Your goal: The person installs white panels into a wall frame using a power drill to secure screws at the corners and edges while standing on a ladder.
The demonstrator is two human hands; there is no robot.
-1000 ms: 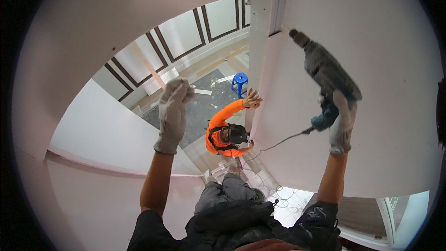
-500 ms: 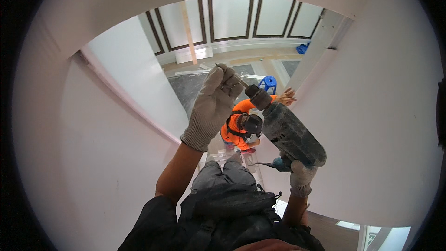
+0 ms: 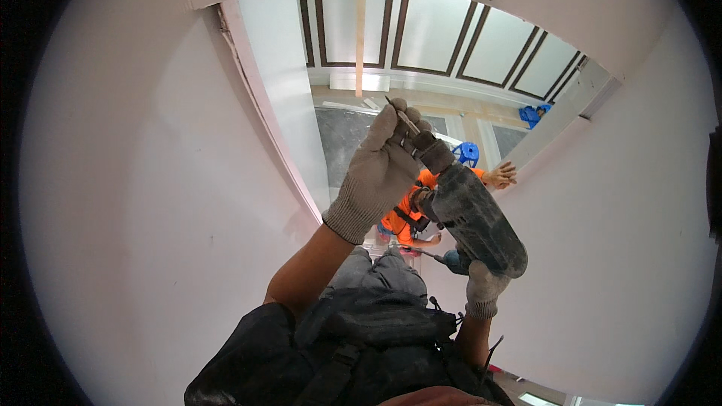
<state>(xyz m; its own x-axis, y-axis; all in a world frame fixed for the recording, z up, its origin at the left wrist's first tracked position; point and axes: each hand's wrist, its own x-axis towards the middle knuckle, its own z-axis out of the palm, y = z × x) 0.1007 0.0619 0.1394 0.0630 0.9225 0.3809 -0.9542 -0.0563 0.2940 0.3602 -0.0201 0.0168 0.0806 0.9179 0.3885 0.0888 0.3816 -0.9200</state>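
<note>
My right hand (image 3: 485, 289), in a grey work glove, grips the handle of a dusty dark power drill (image 3: 477, 214) pointing up and left. A driver bit (image 3: 410, 122) sticks out of the drill's chuck. My left hand (image 3: 385, 162), gloved too, is closed with its fingertips at the end of the bit. Between thumb and forefinger shows the dark pointed tip of a thin screw (image 3: 389, 101); the fingers hide where screw and bit meet. A cord leaves the drill's blue-grey lower grip.
Curved white wall panels surround me, with a cut edge (image 3: 259, 98) at left and a jamb (image 3: 549, 128) at right. Below, a person in an orange shirt (image 3: 410, 218) rests one hand on the right wall. Blue stools (image 3: 466, 153) stand on the floor beyond.
The view has shifted, so the opening and the person below appear farther right. My left hand has come farther along the bit, nearer the chuck. Both hands keep their holds.
</note>
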